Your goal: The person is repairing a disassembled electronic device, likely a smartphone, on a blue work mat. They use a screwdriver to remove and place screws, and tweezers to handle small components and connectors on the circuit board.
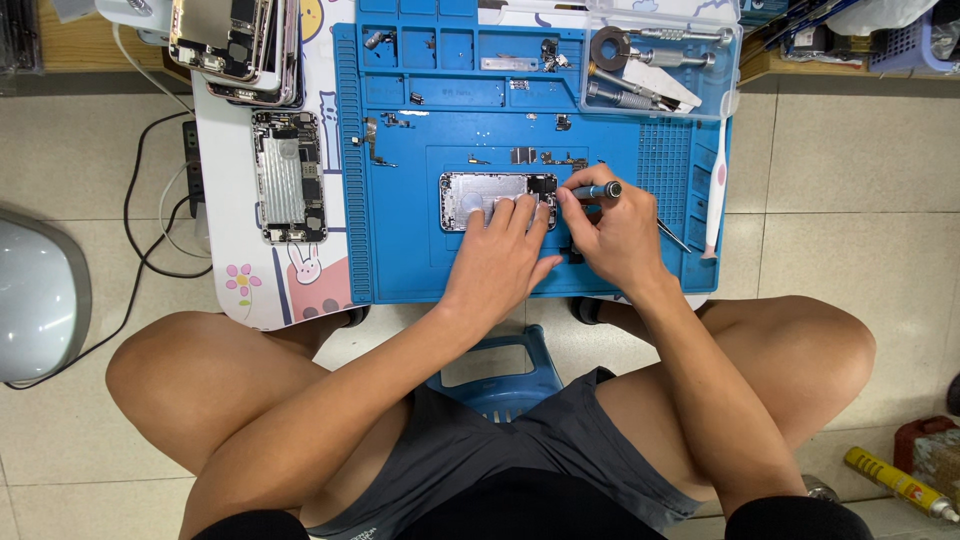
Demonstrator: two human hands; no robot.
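Your left hand (505, 245) presses flat on the opened phone shell (480, 198); your right hand (615, 235) pinches the screwdriver (597, 190) at its corner. Small parts (520, 155) already lie removed; stripping looks partway.

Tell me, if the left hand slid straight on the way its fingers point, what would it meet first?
Probably the small metal parts on the blue silicone work mat, just beyond the opened silver phone shell under the left hand.
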